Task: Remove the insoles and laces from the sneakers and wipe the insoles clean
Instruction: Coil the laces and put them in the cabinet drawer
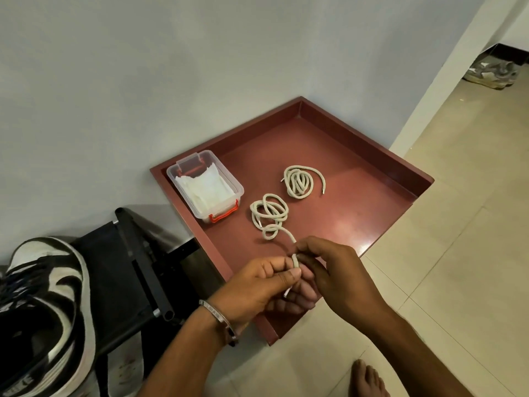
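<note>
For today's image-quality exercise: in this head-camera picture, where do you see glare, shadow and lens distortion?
Head view: glare lies on the red tray near its right rim; the hands cast a soft shadow on the tray below the nearer lace; the wide lens bends the wall edge at the right; the sneaker at the left edge looks stretched and slightly soft.

glossy red tray (372, 156), matt woven cord laces (269, 213), clear plastic box (229, 179) w/ wipes

Tray (386, 156) on the floor (458, 253) against the wall (143, 81), box of wipes (205, 187) at its left, two coiled laces (303, 181) to the box's right, sneaker (48, 310) left of the tray, possibly another pair (491, 74) far right.
</note>
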A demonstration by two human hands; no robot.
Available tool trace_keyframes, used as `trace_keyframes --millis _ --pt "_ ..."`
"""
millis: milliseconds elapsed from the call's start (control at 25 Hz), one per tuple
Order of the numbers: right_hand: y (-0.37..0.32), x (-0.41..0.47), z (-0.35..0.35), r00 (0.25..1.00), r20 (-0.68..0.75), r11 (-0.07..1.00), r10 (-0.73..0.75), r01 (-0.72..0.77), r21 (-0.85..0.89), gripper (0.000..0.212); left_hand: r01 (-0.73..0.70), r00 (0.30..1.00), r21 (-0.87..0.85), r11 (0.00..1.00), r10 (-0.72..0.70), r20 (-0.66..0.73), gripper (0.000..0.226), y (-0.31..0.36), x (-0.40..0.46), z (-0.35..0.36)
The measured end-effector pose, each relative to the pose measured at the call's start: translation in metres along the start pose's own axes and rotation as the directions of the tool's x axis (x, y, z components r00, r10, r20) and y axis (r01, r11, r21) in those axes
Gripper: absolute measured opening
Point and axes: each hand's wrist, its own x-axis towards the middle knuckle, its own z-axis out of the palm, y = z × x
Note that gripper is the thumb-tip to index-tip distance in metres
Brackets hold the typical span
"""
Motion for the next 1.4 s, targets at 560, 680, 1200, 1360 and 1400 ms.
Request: trace_keyframes --millis 560,680,1200,1360,1400 --pt "-0.017 -0.001 -0.014 0.913 0.402 0.975 -0.066 0.144 -0.169 0.021 -0.37 0.818 -0.035 0.928 0.307 -0.487 0.026 0.014 0.005 -0.022" --pt "-0.021 0.005 -0.025 0.992 0.041 0.991 -0.121 0.119 0.055 0.021 -0.342 0.84 0.28 0.897 0.425 -0.336 0.02 0.003 0.007 -0.015" --pt "0.01 0.009 -0.02 0.995 0.03 0.995 0.097 -0.098 0.025 0.008 -0.26 0.961 -0.322 0.91 0.211 -0.18 0.022 0.011 0.001 -0.003" --pt "0.021 0.006 -0.035 0.929 -0.332 0.941 0.165 -0.249 -0.228 0.009 -0.483 0.869 -0.606 0.632 0.262 -0.42 0.016 0.02 0.001 -0.028" --pt "0.022 0.006 -0.045 0.824 -0.549 0.937 0.139 -0.289 -0.196 0.012 -0.519 0.848 -0.617 0.592 0.263 -0.461 0.015 0.019 0.001 -0.033"
